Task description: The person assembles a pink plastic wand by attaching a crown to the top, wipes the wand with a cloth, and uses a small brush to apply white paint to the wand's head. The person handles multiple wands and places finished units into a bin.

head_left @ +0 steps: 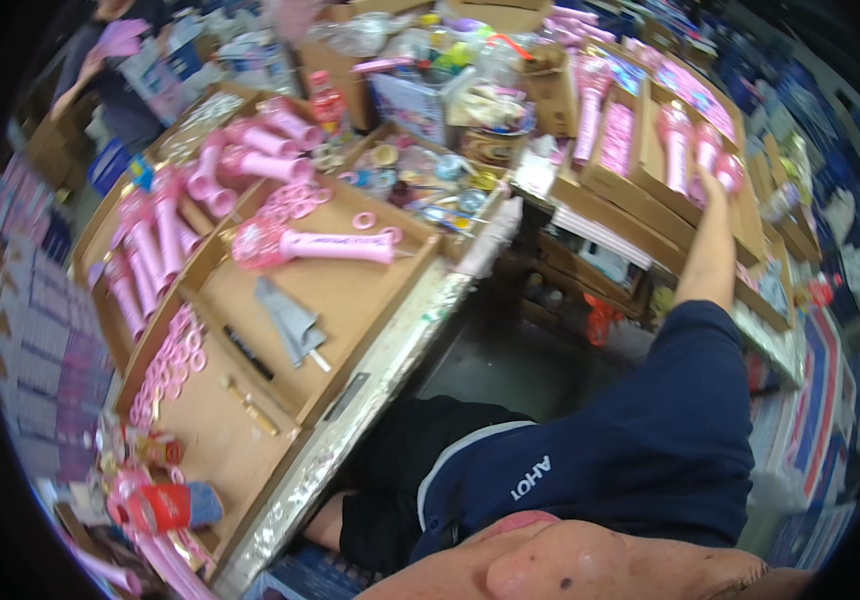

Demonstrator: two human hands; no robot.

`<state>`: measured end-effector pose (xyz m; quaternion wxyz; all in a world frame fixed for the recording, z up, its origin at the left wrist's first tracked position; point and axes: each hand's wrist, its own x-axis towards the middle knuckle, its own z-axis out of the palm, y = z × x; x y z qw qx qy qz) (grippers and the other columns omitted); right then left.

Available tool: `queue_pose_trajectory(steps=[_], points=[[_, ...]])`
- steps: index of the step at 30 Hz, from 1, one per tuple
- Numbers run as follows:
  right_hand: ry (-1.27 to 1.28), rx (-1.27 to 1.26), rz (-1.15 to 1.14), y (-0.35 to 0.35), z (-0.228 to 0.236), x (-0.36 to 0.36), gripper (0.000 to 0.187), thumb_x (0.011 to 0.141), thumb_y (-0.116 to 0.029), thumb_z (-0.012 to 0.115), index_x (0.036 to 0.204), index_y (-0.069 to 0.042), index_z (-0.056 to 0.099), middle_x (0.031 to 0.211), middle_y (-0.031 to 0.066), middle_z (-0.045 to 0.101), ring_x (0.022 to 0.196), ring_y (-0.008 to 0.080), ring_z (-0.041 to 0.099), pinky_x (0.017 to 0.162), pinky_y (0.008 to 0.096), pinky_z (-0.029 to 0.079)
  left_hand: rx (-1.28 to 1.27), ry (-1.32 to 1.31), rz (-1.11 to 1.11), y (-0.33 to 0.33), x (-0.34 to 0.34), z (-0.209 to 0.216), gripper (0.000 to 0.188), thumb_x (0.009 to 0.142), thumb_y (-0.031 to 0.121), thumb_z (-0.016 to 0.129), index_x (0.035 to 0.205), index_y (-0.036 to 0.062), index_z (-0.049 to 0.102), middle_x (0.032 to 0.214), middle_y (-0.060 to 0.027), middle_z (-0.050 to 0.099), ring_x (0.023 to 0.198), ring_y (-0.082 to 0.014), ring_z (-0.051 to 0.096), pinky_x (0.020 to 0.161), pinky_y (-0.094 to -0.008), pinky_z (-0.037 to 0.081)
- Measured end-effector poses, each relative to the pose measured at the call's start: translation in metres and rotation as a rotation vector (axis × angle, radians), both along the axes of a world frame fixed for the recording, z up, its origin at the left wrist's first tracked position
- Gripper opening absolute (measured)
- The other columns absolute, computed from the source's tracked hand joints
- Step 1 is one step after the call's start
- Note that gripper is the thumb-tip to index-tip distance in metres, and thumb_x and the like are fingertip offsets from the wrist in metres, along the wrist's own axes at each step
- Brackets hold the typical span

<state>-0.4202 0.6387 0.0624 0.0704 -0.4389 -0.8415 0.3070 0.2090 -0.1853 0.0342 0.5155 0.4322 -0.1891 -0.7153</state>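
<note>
My right arm stretches far out to the right, and my right hand (pixel 714 186) is at a pink toy wand (pixel 729 172) with a round head in a cardboard box. Its fingers are small and partly hidden among the pink parts, so their grip does not show. My left hand is out of view. On the near workbench, another pink wand (pixel 338 246) with a clear pink head lies in a cardboard tray (pixel 350 300). Pink rings (pixel 295 203) lie by it, with a grey cloth-like piece (pixel 292 322) and a black pen (pixel 248 352) nearer me.
More pink wands (pixel 155 240) fill the tray's far left side. A red can (pixel 175 506) stands at the near left corner. A pink bottle (pixel 327 100) and a box of clutter stand at the back. Another person (pixel 115 70) is at the upper left. Boxes crowd the right bench.
</note>
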Motion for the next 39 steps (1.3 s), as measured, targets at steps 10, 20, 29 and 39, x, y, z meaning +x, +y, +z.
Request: queue_pose_trajectory(steps=[10,20,29,39], points=[[0.992,0.04,0.403,-0.105,0.062,-0.019,0.054,0.084,-0.05,0.059,0.119,-0.009,0.061,0.099,0.0071,0.055,0.087,0.014,0.056,0.078,0.0256,0.045,0.01,0.368,0.377,0.059,0.109,0.016,0.031,0.075,0.027,0.074,0.091,0.0106,0.055,0.085,0.0027,0.053,0.077,-0.0115,0.053,0.071,-0.0266,0.044],[0.908,-0.879,1.491,-0.543,0.14,0.012,0.031,0.09,-0.035,0.06,0.104,-0.006,0.059,0.087,0.0,0.058,0.078,0.0113,0.058,0.069,0.0265,0.048,0.043,0.499,0.543,0.063,0.114,0.028,0.03,0.073,0.025,0.077,0.089,0.0114,0.055,0.083,0.0037,0.053,0.075,-0.0103,0.053,0.069,-0.0251,0.045],[-0.022,-1.106,1.63,-0.986,0.054,0.155,0.048,0.077,-0.045,0.068,0.105,-0.007,0.058,0.084,0.0061,0.06,0.071,0.0178,0.058,0.056,0.0351,0.049,0.091,0.569,0.661,0.054,0.108,0.034,0.03,0.072,0.024,0.079,0.087,0.0122,0.055,0.08,0.0045,0.053,0.073,-0.0093,0.053,0.067,-0.0238,0.046],[0.063,-0.32,1.638,-1.171,-0.025,0.194,0.066,0.069,-0.062,0.056,0.105,-0.008,0.07,0.131,0.029,0.05,0.118,0.0394,0.052,0.1,0.0395,0.04,0.143,0.579,0.823,0.042,0.112,0.039,0.03,0.072,0.023,0.08,0.085,0.0129,0.055,0.078,0.0053,0.052,0.07,-0.0083,0.053,0.064,-0.0226,0.047]])
